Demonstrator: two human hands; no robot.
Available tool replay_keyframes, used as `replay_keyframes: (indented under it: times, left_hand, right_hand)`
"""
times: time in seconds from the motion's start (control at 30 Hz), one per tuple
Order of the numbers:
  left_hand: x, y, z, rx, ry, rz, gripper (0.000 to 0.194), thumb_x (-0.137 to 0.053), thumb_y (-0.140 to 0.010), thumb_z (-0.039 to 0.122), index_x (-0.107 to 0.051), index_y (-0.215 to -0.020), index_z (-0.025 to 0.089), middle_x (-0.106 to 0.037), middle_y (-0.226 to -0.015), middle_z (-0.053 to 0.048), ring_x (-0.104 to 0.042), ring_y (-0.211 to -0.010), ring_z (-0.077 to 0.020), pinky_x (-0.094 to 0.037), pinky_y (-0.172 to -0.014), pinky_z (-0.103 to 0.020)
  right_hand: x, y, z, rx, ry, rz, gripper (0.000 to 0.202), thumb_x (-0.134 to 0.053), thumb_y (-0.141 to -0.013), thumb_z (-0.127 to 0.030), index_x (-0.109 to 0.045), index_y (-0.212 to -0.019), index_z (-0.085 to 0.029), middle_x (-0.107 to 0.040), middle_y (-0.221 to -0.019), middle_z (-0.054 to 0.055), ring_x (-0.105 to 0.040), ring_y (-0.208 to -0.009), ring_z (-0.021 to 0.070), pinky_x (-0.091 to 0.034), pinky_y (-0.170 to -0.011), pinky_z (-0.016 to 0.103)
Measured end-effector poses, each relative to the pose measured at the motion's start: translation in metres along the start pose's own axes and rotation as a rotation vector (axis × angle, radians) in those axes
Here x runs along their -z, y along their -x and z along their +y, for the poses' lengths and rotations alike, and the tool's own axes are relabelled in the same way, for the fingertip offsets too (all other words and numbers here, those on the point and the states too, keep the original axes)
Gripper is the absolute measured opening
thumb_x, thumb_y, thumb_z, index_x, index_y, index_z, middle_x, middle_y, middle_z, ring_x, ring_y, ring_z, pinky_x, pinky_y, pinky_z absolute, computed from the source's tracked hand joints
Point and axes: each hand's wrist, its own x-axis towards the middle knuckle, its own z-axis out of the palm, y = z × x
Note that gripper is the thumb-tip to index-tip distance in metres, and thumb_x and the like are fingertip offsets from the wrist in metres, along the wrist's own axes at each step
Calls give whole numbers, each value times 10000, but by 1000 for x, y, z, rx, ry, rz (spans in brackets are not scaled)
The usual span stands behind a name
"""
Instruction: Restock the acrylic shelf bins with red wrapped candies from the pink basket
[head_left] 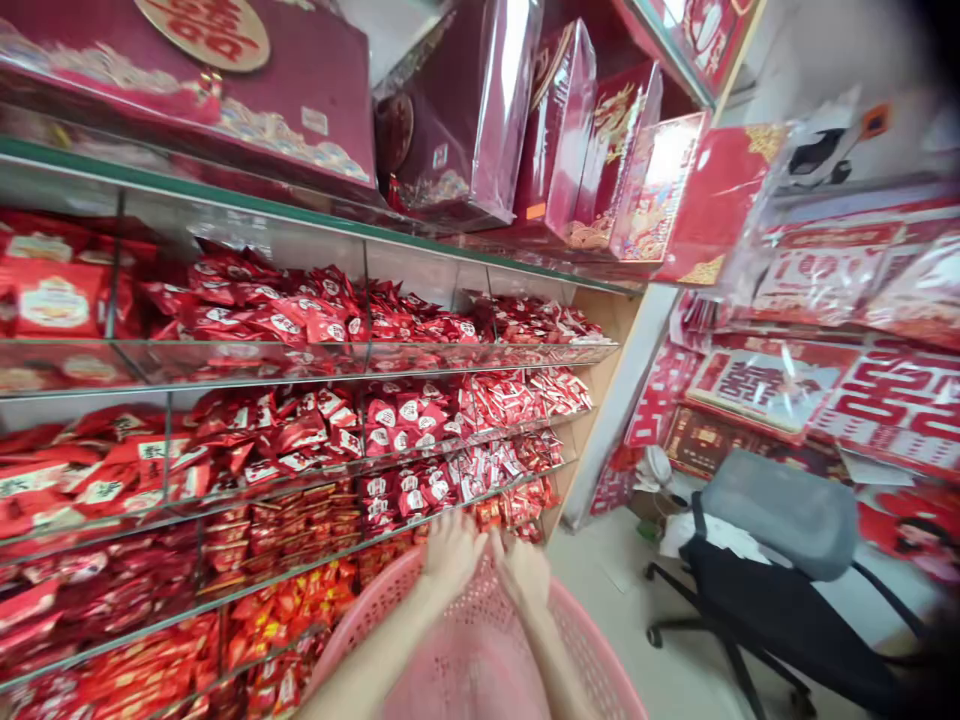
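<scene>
A pink perforated plastic basket [600, 655] stands at the bottom centre, in front of the shelves. Both arms reach across it to its far side. My left hand [452, 550] is at the far rim, blurred, and what its fingers hold, if anything, is not clear. Close beside it on the right, my right hand [525, 572] is also at the far rim, its fingers smeared by motion. Just beyond the hands, small red packets [517, 505] fill the lower shelf compartments.
Glass shelves [315, 380] with red packets run along the left. Large dark red boxes [450, 110] stand on the top shelf. A black and grey office chair [780, 510] is at the right, near packaged red decorations [772, 385]. Pale floor [607, 590] shows between basket and chair.
</scene>
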Motion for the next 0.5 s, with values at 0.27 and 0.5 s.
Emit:
replay_keyframes:
  times: [0.27,0.5]
  left_hand:
    - [-5,12,-68,116,-89,-19,657,-31,-863,490,-606,-869,172,-653,-854,-108,-604,-840,-211,-419,-747,-326]
    - [-1,25,-86,227,-88,-58,634,-58,-861,499,-600,-862,170,-652,-856,-102,-608,-834,-218,-419,-731,-318]
  right_hand:
    - [-10,-10,-46,158,-5,30,676,-77,-884,-486,-648,-705,-172,-673,-742,124,-618,-726,201,-372,-688,288]
    - [-24,-11,-71,225,-1,-52,659,-105,-892,-464,-664,-757,-142,-671,-774,136,-619,-766,204,-365,-739,295]
